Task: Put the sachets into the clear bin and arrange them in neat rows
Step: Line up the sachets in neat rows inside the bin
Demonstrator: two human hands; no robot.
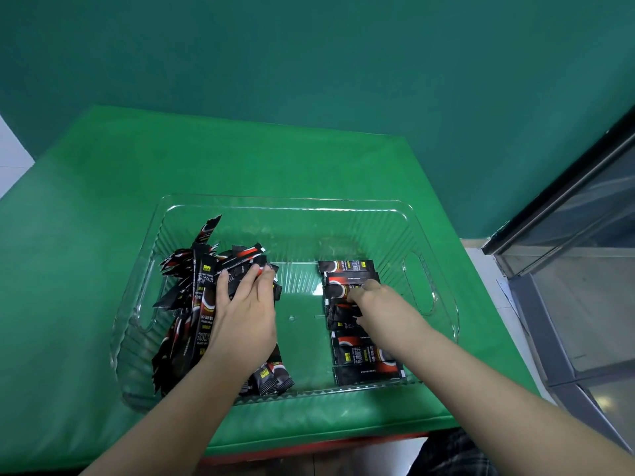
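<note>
1. A teal wall [309,63] stood behind a desk [86,235] covered in bright green sheeting; a dark-framed glass panel [584,218] ran along the desk's right side.
2. The clear bin [302,204], ribbed-walled with a cut-out handle at each short end, sat toward the desk's near edge, roughly midway between its left and right edges.
3. A loose heap of sachets [185,297], black with red and white print, filled the bin's left end, several standing on edge or leaning against the left wall.
4. The left hand [245,304] reached into that heap; its grip was curled around a small bundle of sachets, thumb on the left of the bundle and fingers over its top.
5. A row of sachets [357,338] lay flat in the bin's right half, each one crosswise and overlapping the next, running from the bin's middle to its near wall.
6. The right hand [374,300] rested on the far part of that row, fingers bent downward with the tips [354,297] pressing on a sachet; whether the grip pinched it or only touched it could not be told.
7. The bin's floor between the heap and the row showed the green cover through the plastic.
8. A dark checked garment [453,455] showed below the desk's near edge.
</note>
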